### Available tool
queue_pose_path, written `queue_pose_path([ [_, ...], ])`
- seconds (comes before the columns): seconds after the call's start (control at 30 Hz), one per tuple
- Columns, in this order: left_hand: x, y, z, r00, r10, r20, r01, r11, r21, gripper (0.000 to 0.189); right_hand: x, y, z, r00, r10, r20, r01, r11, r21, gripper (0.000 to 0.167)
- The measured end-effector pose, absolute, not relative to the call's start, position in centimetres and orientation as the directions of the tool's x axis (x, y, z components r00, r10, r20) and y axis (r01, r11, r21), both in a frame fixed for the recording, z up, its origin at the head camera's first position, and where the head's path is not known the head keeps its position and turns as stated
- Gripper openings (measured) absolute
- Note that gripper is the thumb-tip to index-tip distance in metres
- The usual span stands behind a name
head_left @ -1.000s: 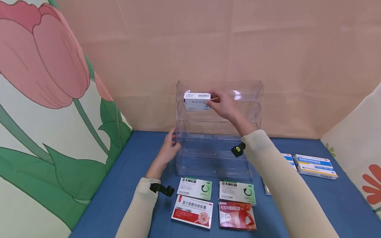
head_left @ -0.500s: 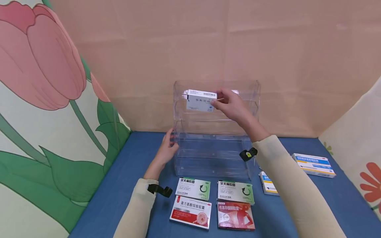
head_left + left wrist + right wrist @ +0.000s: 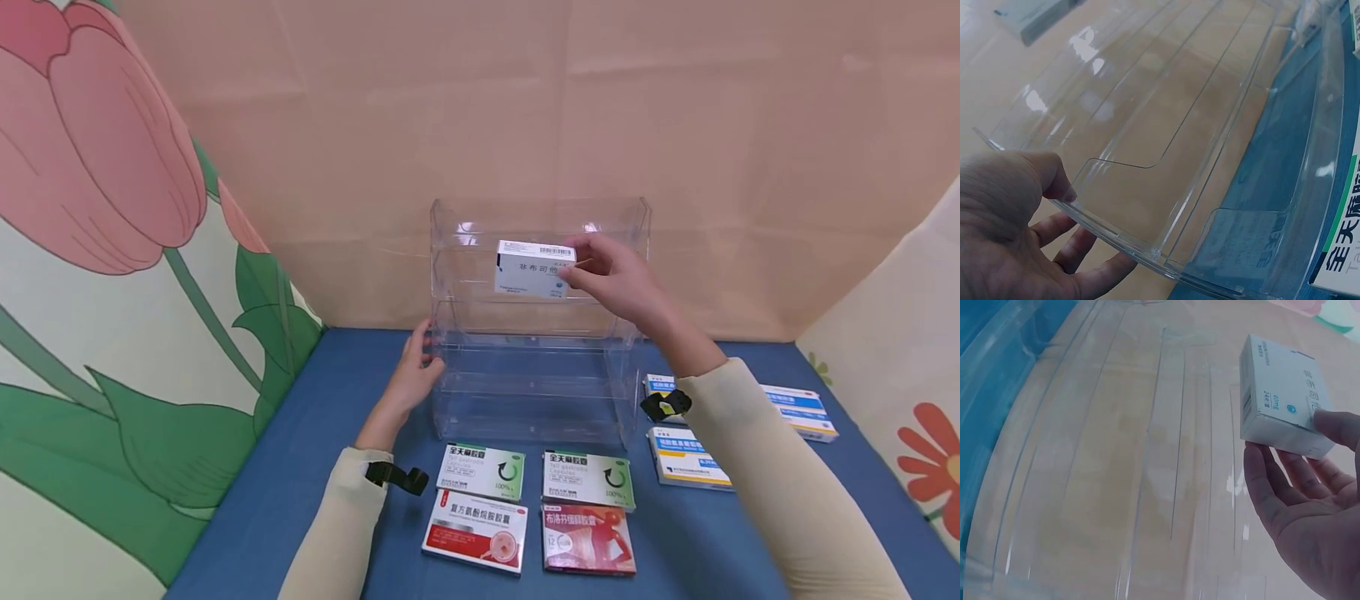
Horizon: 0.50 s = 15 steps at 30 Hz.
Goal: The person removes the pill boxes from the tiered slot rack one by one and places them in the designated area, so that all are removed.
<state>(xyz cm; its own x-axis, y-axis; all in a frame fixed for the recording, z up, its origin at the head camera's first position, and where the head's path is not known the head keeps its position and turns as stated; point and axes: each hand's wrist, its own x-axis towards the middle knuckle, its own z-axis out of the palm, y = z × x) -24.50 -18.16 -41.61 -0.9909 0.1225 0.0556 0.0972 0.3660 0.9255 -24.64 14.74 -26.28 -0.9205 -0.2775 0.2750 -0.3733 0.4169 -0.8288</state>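
My right hand pinches one end of a white medicine box between thumb and fingers. The box hangs in front of the upper tiers of a clear plastic display rack, its printed face toward me. In the right wrist view the box shows dark print and a small blue dot, with the fingers under it. At the rack's left side my left hand grips the side panel. The left wrist view shows that hand with its thumb on the panel's edge and the other fingers beyond it.
Before the rack lie two green-and-white capsule boxes, a red-and-white box and a red box. Several blue-and-white boxes lie to the right, partly behind my right sleeve. A pink cloth hangs behind the blue table.
My right hand has carried the white medicine box to the right across the front of the rack's upper tiers. My left hand keeps its place on the rack's side.
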Motion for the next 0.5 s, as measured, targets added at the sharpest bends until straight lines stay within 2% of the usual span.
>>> queue_pose_path([
  [0.5, -24.6, -17.8, -42.0, -0.989, 0.115, 0.092, 0.130, 0.386, 0.913, 0.078, -22.0, 19.2, -27.0, -0.929, -0.245, 0.278, -0.363, 0.451, -0.815, 0.046],
])
